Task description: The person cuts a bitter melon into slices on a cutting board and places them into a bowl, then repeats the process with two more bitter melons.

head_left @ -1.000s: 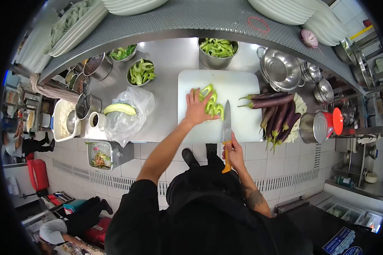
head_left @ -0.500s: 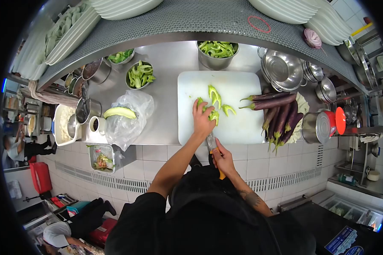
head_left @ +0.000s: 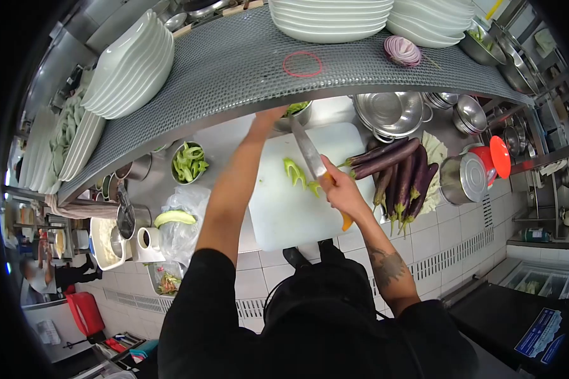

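Note:
My right hand [head_left: 342,189] is wrapped round the orange handle of a kitchen knife [head_left: 308,149], its blade pointing away over the white cutting board [head_left: 278,218]. Beneath the blade lie curved green slices [head_left: 293,172], which look like bitter melon. My left hand [head_left: 271,116] reaches far forward to a metal pot [head_left: 302,117] holding more green slices. The shelf edge covers its fingers, so whether they hold anything cannot be seen. Several purple eggplants [head_left: 403,180] rest at the board's right side.
Overhead runs a mesh shelf [head_left: 234,66] with stacked white plates [head_left: 332,22] and a cut red onion [head_left: 403,52]. A bowl of green slices [head_left: 189,163], a plastic bag [head_left: 193,205] and a pale green piece [head_left: 174,217] sit left. A colander [head_left: 389,114] stands back right.
My left hand has left the board and moved forward to the pot; fewer slices lie on the board. My right hand has raised the knife over the board. The view has shifted.

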The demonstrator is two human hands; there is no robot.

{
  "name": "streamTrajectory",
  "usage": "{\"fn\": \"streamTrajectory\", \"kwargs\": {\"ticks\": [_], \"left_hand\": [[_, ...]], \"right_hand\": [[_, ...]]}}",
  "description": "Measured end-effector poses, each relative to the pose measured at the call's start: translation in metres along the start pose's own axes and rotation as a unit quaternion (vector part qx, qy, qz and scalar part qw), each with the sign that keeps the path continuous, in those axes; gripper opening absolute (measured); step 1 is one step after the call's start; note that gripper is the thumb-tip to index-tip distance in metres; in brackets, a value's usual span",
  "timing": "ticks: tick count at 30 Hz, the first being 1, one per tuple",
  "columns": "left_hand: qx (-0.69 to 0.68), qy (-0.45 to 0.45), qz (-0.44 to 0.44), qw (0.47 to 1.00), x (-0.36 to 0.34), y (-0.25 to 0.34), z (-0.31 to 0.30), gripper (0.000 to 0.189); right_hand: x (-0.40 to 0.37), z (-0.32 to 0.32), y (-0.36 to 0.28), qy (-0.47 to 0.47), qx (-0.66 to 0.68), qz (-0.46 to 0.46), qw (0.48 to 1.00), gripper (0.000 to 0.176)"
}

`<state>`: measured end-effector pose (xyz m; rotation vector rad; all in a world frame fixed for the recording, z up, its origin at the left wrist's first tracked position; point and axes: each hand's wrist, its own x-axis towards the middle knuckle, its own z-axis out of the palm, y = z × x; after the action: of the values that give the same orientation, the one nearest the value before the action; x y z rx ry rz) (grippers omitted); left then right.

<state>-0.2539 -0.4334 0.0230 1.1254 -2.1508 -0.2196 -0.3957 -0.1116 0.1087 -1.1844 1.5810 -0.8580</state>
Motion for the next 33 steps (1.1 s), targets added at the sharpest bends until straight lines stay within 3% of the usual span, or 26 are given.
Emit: {"fn": "streamTrajectory", "kwargs": {"ticks": [2,3,4,6,8,10,12,15,18,20,21,22,23,27,33], "left_hand": [[0.178,0.019,0.152,0.972,0.011,-0.018,0.006,0.051],[0.179,-0.056,0.154,0.97,0.018,-0.047,0.023,0.057],[0.18,-0.058,0.155,0.969,0.017,-0.027,0.002,0.057],[0.12,-0.262,-0.019,0.957,0.006,0.04,-0.067,0.056],[0.063,-0.232,-0.021,0.97,-0.027,0.014,-0.051,0.051],[-0.048,-0.087,0.069,0.993,-0.059,0.024,-0.067,0.051],[-0.099,0.008,-0.005,0.995,-0.1,0.057,-0.074,0.053],[-0.083,-0.067,-0.019,0.994,-0.159,0.069,-0.046,0.045],[-0.051,-0.024,-0.042,0.998,-0.205,0.074,0.002,0.041],[-0.016,0.018,-0.052,0.998,-0.224,0.093,0.012,0.041],[-0.038,-0.006,-0.07,0.997,-0.236,0.109,0.008,0.042],[-0.06,-0.03,-0.087,0.994,-0.246,0.125,0.004,0.043],[-0.061,-0.028,-0.091,0.994,-0.255,0.138,0.002,0.043],[-0.034,0.014,-0.143,0.989,-0.263,0.17,-0.008,0.044],[0.014,0.002,-0.148,0.989,-0.248,0.159,0.001,0.05]], "right_hand": [[-0.006,-0.009,0.028,0.017,-0.066,-0.014,0.998,0.065],[-0.015,-0.006,0.055,0.041,-0.129,-0.046,0.99,0.067],[-0.024,-0.004,0.072,0.066,-0.189,-0.076,0.977,0.07],[-0.053,-0.002,0.069,0.065,-0.197,-0.027,0.978,0.072],[-0.079,0.005,0.074,0.06,-0.207,0.028,0.976,0.073],[-0.09,0.01,0.081,0.046,-0.266,0.031,0.962,0.075],[-0.095,0.022,0.091,0.06,-0.275,0.031,0.959,0.074],[-0.099,0.031,0.102,0.049,-0.289,-0.001,0.956,0.075],[-0.102,0.032,0.108,0.035,-0.221,-0.001,0.975,0.069],[-0.1,0.039,0.133,0.165,-0.133,-0.066,0.975,0.061],[-0.104,0.039,0.136,0.16,-0.136,-0.066,0.975,0.061],[-0.108,0.036,0.12,0.125,0.0,0.058,0.99,0.057],[-0.112,0.035,0.11,0.088,0.135,0.18,0.97,0.054],[-0.125,0.057,0.133,0.058,0.174,0.174,0.967,0.053],[-0.123,0.071,0.128,0.006,0.223,0.194,0.955,0.053]]}}
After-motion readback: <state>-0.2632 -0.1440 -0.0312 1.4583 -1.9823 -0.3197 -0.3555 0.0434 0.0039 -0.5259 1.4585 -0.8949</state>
